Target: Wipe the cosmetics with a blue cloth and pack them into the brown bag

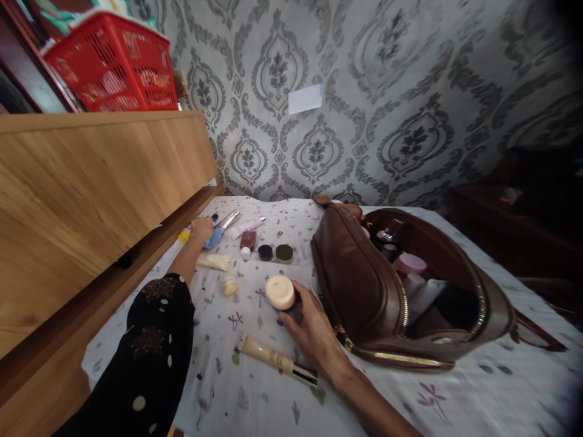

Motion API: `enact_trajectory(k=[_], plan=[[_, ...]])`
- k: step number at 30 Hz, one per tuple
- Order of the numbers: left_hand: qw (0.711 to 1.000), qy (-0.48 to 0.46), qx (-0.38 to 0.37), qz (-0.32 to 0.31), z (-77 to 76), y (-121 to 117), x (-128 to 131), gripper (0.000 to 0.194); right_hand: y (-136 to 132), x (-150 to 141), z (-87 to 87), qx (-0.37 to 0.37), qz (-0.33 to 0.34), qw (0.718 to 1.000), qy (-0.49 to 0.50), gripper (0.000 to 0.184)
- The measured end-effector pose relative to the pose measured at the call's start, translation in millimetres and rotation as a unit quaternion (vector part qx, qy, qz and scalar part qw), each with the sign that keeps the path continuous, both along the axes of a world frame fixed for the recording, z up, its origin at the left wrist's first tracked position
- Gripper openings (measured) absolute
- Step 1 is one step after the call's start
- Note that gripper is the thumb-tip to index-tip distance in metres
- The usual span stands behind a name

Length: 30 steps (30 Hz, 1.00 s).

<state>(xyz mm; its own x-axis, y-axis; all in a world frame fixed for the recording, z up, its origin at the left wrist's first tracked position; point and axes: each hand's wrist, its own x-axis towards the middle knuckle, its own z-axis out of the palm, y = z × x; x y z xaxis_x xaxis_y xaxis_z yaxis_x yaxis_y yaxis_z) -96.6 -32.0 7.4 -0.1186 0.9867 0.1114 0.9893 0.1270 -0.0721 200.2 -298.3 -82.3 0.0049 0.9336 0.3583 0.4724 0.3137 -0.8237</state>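
Toward the far left of the cloth, my left hand point(201, 229) is closed, with a blue piece point(213, 238) and a yellow piece point(184, 236) showing on either side; what its fingers hold is hidden. My right hand point(314, 331) grips a round cream jar point(279, 292) from its right side, at the cloth's middle. A beige cosmetic tube point(268, 355) with a shiny cap lies just in front. Left of the jar is a small pale-yellow pot point(229, 286). Behind it stand two dark-lidded jars, one black point(265, 252) and one greenish point(284, 253).
An unzipped brown leather bag point(359, 273) with cosmetics inside stands at right. A cream tube point(214, 261), a pink tube point(246, 227) and a dark red bottle point(248, 240) lie near my left hand. A wooden cabinet point(109, 164) borders the left, bearing a red basket point(118, 60).
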Motion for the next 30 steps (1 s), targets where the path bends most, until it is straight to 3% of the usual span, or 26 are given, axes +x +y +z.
enact_trajectory(k=[4,7,9,13,17,20,25,30], plan=[[1.0,-0.006,0.019,-0.002,-9.2,-4,-8,0.047,1,2,1.8,0.0,0.007,1.0,-0.002,0.056],[0.999,-0.022,0.011,-0.021,-9.6,-4,-13,0.034,1,2,3.4,-0.004,0.014,1.0,-0.003,0.056],[0.999,-0.037,0.002,-0.036,-7.7,-6,-20,0.029,1,2,4.0,-0.008,0.011,1.0,-0.004,0.056],[0.997,-0.063,0.011,-0.033,-0.2,-16,-39,0.037,0,1,3.8,-0.024,0.008,1.0,-0.004,0.057],[0.996,-0.071,0.043,-0.021,6.9,-30,-52,0.028,0,0,1.8,-0.031,0.0,1.0,-0.001,0.058],[0.996,-0.067,0.059,-0.029,5.6,-39,-43,0.029,1,0,1.1,-0.034,0.0,0.999,0.003,0.057],[0.996,-0.039,0.061,-0.055,-6.5,-44,-2,0.038,2,2,2.7,-0.037,0.007,0.999,0.009,0.057],[0.999,-0.02,0.045,-0.009,-14.3,-35,27,0.062,3,2,3.0,-0.048,0.017,0.999,0.004,0.059]])
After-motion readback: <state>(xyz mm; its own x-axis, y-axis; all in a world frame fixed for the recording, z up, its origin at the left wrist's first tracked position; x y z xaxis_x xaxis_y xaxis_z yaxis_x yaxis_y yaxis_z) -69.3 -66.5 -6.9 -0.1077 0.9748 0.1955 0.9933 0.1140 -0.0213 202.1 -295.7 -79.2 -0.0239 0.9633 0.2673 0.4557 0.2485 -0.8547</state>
